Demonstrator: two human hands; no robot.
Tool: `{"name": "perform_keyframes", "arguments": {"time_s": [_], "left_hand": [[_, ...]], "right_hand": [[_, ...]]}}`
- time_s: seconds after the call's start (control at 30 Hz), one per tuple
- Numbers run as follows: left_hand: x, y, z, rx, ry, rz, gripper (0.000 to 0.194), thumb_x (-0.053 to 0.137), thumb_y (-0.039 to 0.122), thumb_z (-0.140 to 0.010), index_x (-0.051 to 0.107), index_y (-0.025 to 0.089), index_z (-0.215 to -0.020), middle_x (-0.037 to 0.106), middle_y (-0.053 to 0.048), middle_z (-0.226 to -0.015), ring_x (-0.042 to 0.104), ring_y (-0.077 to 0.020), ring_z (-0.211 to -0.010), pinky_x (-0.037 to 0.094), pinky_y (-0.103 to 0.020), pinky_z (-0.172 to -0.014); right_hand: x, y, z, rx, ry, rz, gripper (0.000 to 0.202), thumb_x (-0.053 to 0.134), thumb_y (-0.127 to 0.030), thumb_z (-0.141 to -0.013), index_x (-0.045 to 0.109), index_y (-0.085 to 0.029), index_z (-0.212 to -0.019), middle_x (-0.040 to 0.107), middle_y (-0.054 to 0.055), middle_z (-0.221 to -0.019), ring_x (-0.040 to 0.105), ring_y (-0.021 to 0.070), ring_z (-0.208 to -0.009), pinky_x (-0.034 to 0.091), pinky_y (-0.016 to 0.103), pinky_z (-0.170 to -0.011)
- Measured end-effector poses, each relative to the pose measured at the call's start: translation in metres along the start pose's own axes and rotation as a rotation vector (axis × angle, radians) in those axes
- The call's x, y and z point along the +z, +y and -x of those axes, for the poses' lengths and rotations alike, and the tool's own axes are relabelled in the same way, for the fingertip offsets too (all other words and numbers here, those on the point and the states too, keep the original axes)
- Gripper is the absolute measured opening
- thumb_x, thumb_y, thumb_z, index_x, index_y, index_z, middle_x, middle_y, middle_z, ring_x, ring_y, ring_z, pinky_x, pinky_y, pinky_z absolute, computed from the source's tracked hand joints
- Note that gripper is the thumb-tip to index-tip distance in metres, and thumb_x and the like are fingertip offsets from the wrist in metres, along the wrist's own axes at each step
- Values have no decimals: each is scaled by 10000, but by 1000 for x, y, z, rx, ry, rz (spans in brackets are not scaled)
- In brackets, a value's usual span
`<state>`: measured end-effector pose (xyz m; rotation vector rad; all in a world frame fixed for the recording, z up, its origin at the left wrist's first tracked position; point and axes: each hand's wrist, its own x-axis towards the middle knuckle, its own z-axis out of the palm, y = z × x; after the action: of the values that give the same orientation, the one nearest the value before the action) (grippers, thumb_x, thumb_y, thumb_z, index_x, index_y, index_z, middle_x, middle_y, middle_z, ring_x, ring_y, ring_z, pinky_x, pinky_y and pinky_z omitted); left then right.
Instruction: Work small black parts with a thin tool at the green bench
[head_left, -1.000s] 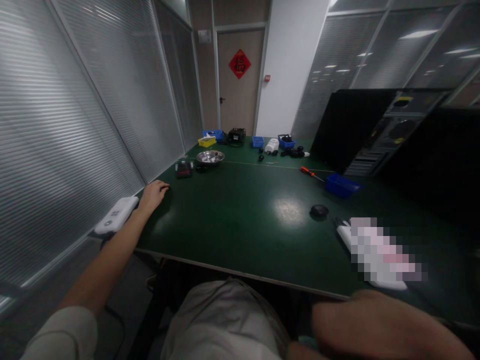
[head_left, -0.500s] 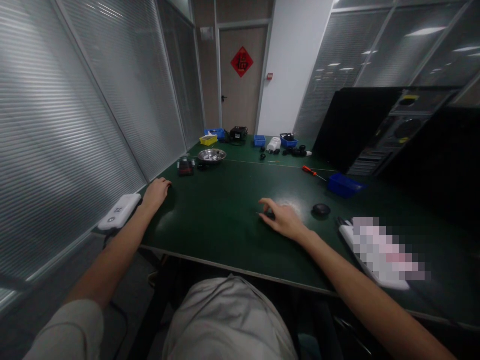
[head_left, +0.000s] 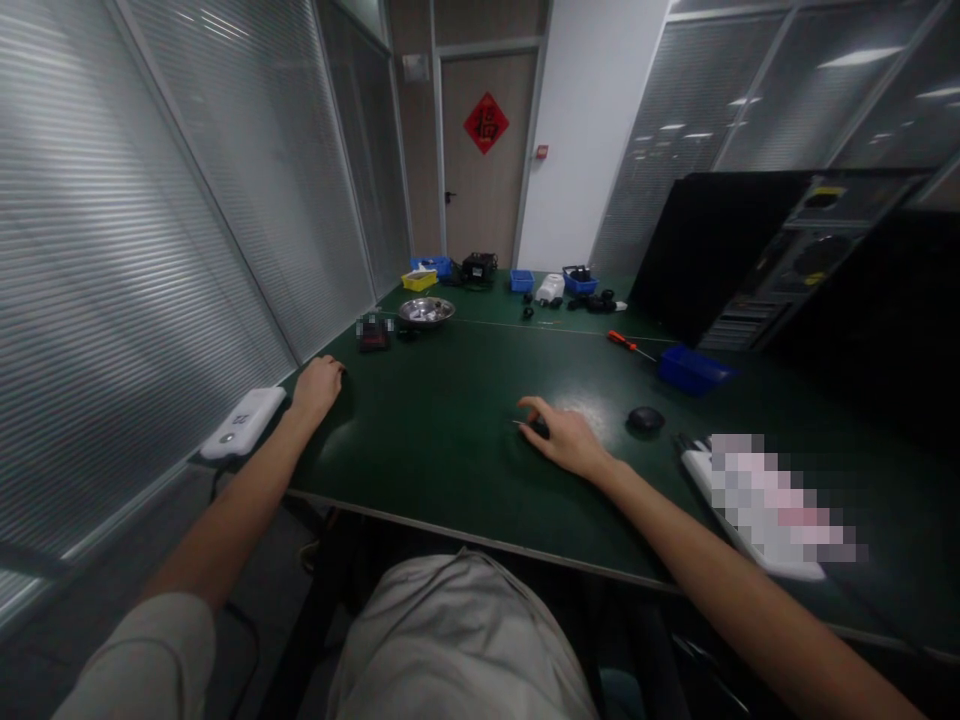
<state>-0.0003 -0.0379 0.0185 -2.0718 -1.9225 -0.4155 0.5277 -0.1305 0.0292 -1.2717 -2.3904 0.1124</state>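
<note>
My left hand [head_left: 318, 384] rests on the green tabletop near its left edge, fingers curled down and together. Something small and dark shows at its fingertips, too small to make out. Toward the middle of the table, my right hand [head_left: 562, 435] lies low with thumb and forefinger bent apart. Within it is a small black tool [head_left: 540, 428] whose thin metal tip points left; the palm hides part of it. A round black object [head_left: 646, 419] lies right of that hand.
The orange-handled screwdriver [head_left: 621, 340] lies by a blue bin [head_left: 694, 370]. A metal bowl [head_left: 426, 312] stands far left. A black computer case [head_left: 720, 260] and a white-based device [head_left: 735, 520] flank the right side. A white box [head_left: 244, 420] sits at the left edge.
The view has shifted very slightly, so things appear a little further right. Both hands keep nearly the same places and poses on the table.
</note>
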Motion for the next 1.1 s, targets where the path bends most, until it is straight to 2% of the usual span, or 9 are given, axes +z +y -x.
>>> {"name": "perform_keyframes", "arguments": {"time_s": [0.3,0.57,0.7,0.8,0.87,0.93,0.97,1.03,1.1], "left_hand": [[0,-1,2,-67,24,25,379,420,257,-975,755,147,-1113,687,-172,-1131,626,-322,-1076,494,-440,-986],[-2,1,6,-74,42,-39,420,375,274,-989,753,149,-1123,685,-167,-1107,628,-314,-1061,507,-416,-945],[-4,1,7,-106,51,-19,356,439,295,-968,749,155,-1072,691,-170,-1095,632,-319,-1075,508,-418,-946],[-6,-2,6,-157,67,74,283,516,318,-944,748,177,-1022,712,-146,-1093,647,-307,-1061,511,-416,-954],[-10,3,4,-150,36,215,258,541,326,-944,748,188,-1013,736,-118,-1064,670,-281,-1009,523,-397,-931],[-16,22,4,-72,-29,375,253,564,353,-950,753,197,-1014,752,-92,-1046,684,-259,-976,531,-375,-899],[-19,38,5,-9,-73,448,251,583,374,-948,757,204,-1011,755,-81,-1049,686,-251,-970,533,-365,-886],[-26,81,9,154,-174,582,245,619,411,-940,763,220,-999,754,-59,-1066,685,-236,-959,532,-351,-863],[-31,134,17,329,-261,733,236,638,424,-944,758,230,-1004,747,-47,-1072,682,-209,-932,527,-327,-831]], "right_hand": [[0,-1,1,8,2,-8,405,581,-372,-990,493,-301,-1378,747,33,-1071,710,203,-784,476,293,-673],[-1,-1,1,7,-1,-13,404,576,-380,-997,483,-302,-1383,742,27,-1081,715,205,-811,478,295,-689],[1,0,1,22,3,1,396,584,-382,-994,498,-307,-1372,746,23,-1078,709,198,-783,473,288,-675],[1,0,1,9,6,2,315,578,-376,-999,554,-298,-1304,742,22,-1082,703,193,-803,470,285,-686],[0,-2,1,-22,-1,4,218,556,-369,-1015,612,-280,-1206,730,29,-1086,695,191,-847,468,283,-711],[-1,-8,-1,-49,-10,-4,179,534,-370,-1032,648,-267,-1125,713,33,-1085,683,183,-873,466,278,-732],[-2,-11,-2,-55,-11,-17,183,527,-376,-1040,658,-264,-1103,705,33,-1080,677,178,-870,465,275,-735],[-1,-17,-5,-58,-11,-50,201,519,-395,-1050,668,-266,-1090,692,30,-1071,666,167,-853,460,266,-731],[1,-22,-8,-52,-4,-73,205,522,-399,-1049,677,-267,-1072,684,27,-1058,657,163,-841,455,262,-722]]}}
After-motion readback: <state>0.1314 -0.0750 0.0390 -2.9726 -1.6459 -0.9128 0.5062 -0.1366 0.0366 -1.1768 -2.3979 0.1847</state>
